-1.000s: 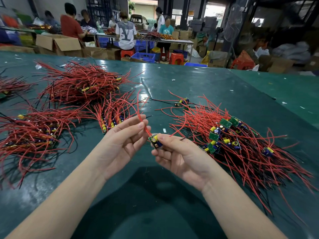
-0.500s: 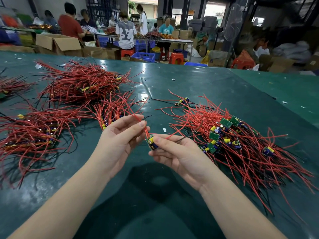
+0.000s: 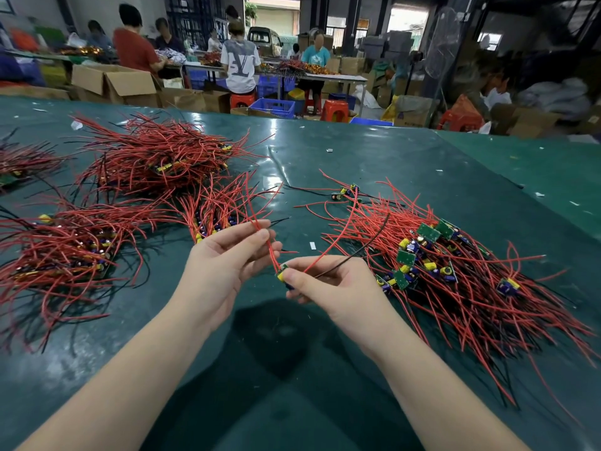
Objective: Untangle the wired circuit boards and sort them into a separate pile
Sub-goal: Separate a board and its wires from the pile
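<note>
Both hands worked above the dark green tabletop (image 3: 325, 369). In the head view, the right hand (image 3: 328, 283) pinched a small green circuit board with yellow and blue components (image 3: 282, 274) between thumb and fingers, just above the table. The left hand (image 3: 224, 258) pinched one of the board's thin red wires (image 3: 266, 237) — fingers curled around it. A tangled heap of red-wired boards (image 3: 455, 271) lay to the right; sorted bundles of red-wired boards (image 3: 156, 161) lay to the left.
</note>
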Tool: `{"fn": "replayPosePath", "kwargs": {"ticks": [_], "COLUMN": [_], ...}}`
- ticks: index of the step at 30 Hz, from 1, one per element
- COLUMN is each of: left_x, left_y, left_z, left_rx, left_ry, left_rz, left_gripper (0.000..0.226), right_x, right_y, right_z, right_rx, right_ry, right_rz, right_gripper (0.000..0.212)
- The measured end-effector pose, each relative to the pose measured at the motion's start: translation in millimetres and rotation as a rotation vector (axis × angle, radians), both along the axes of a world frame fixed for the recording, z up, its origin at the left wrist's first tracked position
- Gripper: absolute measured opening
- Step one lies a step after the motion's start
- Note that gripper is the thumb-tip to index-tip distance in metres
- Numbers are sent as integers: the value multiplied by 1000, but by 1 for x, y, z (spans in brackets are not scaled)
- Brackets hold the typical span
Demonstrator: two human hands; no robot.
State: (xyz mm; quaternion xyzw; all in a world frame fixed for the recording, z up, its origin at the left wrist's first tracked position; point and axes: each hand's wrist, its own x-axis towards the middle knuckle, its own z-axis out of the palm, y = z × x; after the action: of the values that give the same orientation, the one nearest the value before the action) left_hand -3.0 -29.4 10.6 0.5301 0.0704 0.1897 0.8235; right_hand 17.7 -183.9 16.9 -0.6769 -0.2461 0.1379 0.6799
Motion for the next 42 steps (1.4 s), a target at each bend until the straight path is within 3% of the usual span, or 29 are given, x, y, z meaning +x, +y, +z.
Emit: {"fn": "replayPosePath", "kwargs": {"ticks": [4, 9, 15, 20, 26, 32, 38, 42], "left_x": [2, 3, 3, 3, 5, 2, 1, -2], "left_y": [4, 9, 11, 18, 18, 21, 22, 29], "left_z": [0, 4, 9, 11, 6, 8, 12, 14], "left_rx": [-63, -205, -390, -347, -175, -239, -224, -149], "left_ry": [28, 46, 14, -29, -26, -92, -97, -111], "left_rz": [-76, -203, -160, -139, -37, 2, -27, -103], "left_gripper": [17, 23, 17, 16, 23, 25, 16, 18], "right_x": [0, 5, 7, 10, 10, 14, 18, 22], "right_y": [-2, -7, -10, -12, -12, -13, -18, -24], "right_z": [0, 2, 4, 5, 1, -1, 1, 5], "right_rx": [-3, 133, 170, 161, -19, -144, -144, -69], "right_ry": [37, 317, 520, 487, 195, -23, -20, 186], "right_rz": [23, 102, 190, 160, 49, -56, -91, -12], "right_gripper": [14, 5, 8, 9, 8, 7, 7, 15]}}
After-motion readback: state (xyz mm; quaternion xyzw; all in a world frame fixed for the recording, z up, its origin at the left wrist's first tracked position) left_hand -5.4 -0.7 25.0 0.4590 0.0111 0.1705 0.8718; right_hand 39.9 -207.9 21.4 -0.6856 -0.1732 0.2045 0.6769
